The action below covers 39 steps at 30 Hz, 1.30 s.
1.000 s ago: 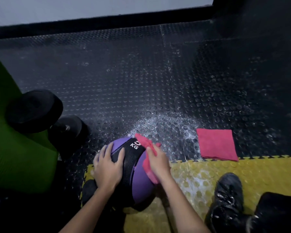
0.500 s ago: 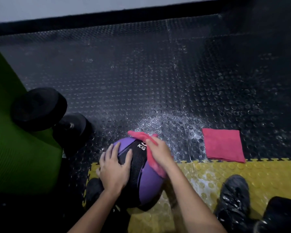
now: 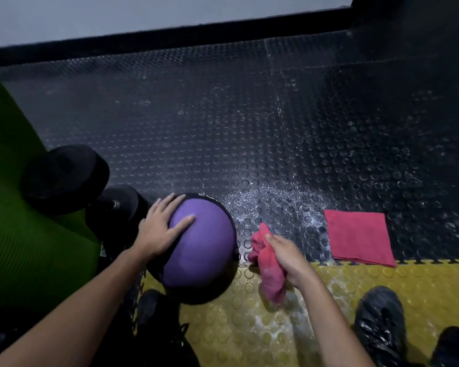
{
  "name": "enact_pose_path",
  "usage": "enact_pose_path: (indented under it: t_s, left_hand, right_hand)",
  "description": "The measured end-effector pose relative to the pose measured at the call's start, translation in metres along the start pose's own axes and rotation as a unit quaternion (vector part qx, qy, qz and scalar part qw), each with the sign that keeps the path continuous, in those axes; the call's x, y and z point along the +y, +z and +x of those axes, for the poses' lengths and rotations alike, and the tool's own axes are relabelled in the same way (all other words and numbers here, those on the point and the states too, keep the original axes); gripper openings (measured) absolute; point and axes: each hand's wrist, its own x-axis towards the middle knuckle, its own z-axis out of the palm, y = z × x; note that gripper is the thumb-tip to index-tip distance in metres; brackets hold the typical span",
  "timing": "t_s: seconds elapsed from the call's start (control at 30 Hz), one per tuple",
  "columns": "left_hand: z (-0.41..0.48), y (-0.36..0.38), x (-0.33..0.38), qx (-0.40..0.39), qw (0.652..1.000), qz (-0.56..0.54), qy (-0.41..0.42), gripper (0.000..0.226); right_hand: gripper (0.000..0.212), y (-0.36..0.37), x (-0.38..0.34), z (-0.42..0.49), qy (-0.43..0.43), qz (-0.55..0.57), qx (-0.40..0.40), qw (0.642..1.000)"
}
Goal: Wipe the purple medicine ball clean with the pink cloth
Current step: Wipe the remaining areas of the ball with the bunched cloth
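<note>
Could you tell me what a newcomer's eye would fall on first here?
The purple medicine ball sits low in the middle, the left hand resting flat on it. Just right, clear of the ball, the right hand grips a crumpled pink cloth; a folded pink cloth lies farther right.

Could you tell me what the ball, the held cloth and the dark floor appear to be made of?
Purple medicine ball: probably matte rubber, smooth with black bands. Pink cloth: soft fabric, crumpled, limp. Dark floor: likely rubber, raised round studs, slight sheen.
</note>
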Motion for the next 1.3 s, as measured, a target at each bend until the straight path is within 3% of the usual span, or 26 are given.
enact_pose_path:
  t_s: [0.1,0.27,0.57,0.77,0.93,1.03,1.2,1.3]
  left_hand:
    - [0.015,-0.008,-0.002,0.019,0.998,-0.019,-0.051,0.084]
    - [0.022,-0.016,-0.01,0.02,0.995,-0.033,-0.091,0.055]
    - [0.012,-0.005,0.011,0.033,0.957,-0.035,-0.288,0.078]
    - [-0.031,0.014,0.022,0.129,0.909,-0.065,-0.391,0.084]
    - [-0.034,0.014,0.017,0.283,0.895,-0.072,-0.337,0.058]
    - [-0.018,-0.007,0.01,0.26,0.906,-0.099,-0.318,0.054]
    - [-0.018,-0.001,-0.031,0.1,0.941,-0.111,-0.305,0.057]
    - [-0.035,0.008,-0.033,0.097,0.936,-0.148,-0.304,0.066]
  right_hand:
    - [0.027,0.008,0.001,-0.005,0.001,-0.001,-0.012,1.0]
    - [0.021,0.027,0.001,-0.006,-0.022,0.006,-0.015,1.0]
    - [0.019,0.038,0.003,-0.003,-0.036,-0.001,0.006,0.999]
    - [0.018,0.032,0.005,-0.004,-0.043,0.013,0.025,0.999]
    - [0.026,0.026,0.011,0.0,-0.033,0.009,0.022,0.999]
    - [0.023,0.026,0.009,-0.001,-0.026,0.002,0.027,0.999]
    - [0.02,0.037,0.01,-0.006,-0.021,0.01,0.023,0.999]
    - [0.019,0.055,0.015,0.002,-0.038,-0.025,0.032,0.998]
